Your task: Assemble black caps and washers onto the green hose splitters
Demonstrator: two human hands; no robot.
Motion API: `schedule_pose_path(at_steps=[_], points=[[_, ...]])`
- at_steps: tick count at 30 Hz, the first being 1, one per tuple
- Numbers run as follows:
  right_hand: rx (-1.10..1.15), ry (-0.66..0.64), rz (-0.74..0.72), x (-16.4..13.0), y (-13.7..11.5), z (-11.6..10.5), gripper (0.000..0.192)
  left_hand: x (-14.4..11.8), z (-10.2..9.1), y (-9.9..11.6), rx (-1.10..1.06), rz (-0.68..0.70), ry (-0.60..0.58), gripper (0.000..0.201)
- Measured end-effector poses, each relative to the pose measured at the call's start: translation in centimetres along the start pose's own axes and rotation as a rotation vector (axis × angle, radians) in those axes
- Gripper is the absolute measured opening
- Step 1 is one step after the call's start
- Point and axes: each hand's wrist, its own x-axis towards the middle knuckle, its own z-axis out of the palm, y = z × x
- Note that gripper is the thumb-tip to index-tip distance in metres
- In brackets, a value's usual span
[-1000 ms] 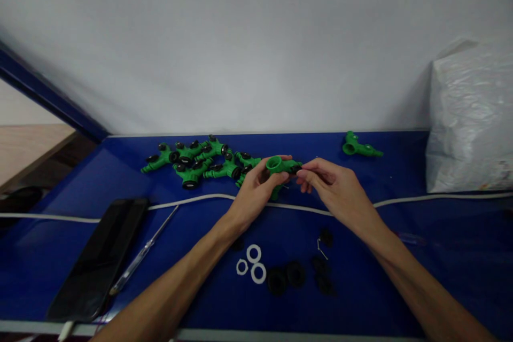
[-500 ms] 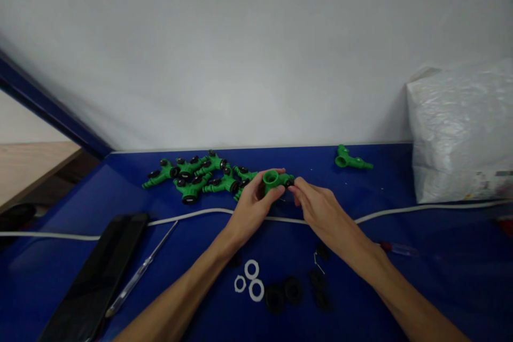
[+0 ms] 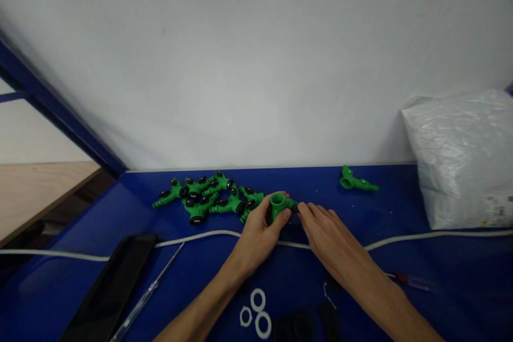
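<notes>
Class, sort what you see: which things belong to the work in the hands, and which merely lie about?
In use: green fitting, left hand, right hand.
Lying about: phone, screwdriver, white cable, plastic bag.

1. The pile of fittings [image 3: 208, 196] lies on the table [image 3: 441, 288] toward its far edge, near the wall [image 3: 256, 53], left of centre.
2. Just right of the pile, the left hand [image 3: 260, 235] grips a single fitting [image 3: 278, 206]; the right hand [image 3: 332, 240] lies immediately to the right, fingertips at it.
3. A lone fitting [image 3: 355, 181] lies further right, well apart (close to the wall).
4. The bag [image 3: 460, 160] stands at the far right against the wall.
5. A cable [image 3: 192, 236] runs left to right across the table, passing under both hands.
6. Nearer the person, left: a phone [image 3: 112, 291], with a screwdriver [image 3: 148, 294] just right of it.
7. The washers [image 3: 256, 312] lie between the forearms at the near edge.
</notes>
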Motion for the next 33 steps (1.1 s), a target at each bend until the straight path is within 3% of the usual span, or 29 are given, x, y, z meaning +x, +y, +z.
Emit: schedule_pose_path(at_steps=[6,12,16,19,25,33], points=[[0.039,-0.021,0.013,0.1,-0.4,-0.2,0.038,-0.1,0.0,-0.2,0.005,-0.002,-0.021,0.037],[0.232,-0.063,0.083,0.8,-0.4,-1.4,0.028,-0.1,0.1,0.2,-0.014,-0.013,-0.014,0.040],[0.186,-0.089,0.016,0.5,-0.4,-1.5,0.037,0.1,0.1,0.1,0.014,-0.014,0.009,0.037],[0.132,-0.039,-0.070,0.2,-0.3,-1.3,0.046,0.3,-0.1,0.1,-0.037,-0.009,0.001,0.035],[0.348,-0.048,0.116,0.8,-0.3,-1.4,0.028,0.6,-0.2,0.2,-0.171,-0.079,0.015,0.034],[0.580,-0.088,0.201,1.1,-0.3,-1.9,0.020,0.7,-0.1,0.9,-0.263,-0.169,0.051,0.029]])
